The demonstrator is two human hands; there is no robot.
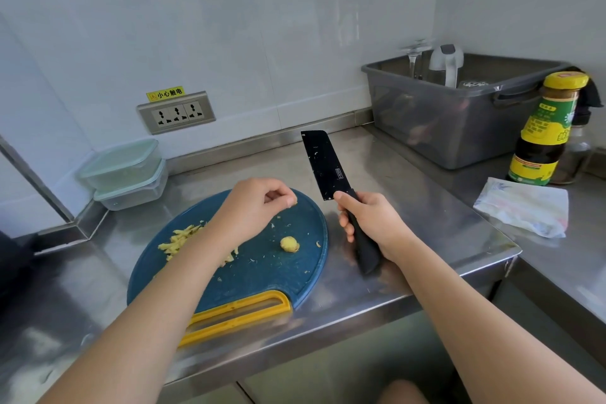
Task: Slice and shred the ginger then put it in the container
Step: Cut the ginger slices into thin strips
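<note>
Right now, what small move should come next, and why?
Probably set the ginger bit pinched by the left hand down on the cutting board: the right hand holds the knife raised, and a ginger chunk lies uncut there.

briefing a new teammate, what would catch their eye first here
The black cleaver held upright in the right hand, beside the blue cutting board. On the board: shredded ginger at left, a ginger stub at right, the left hand pinching a ginger bit above.
</note>
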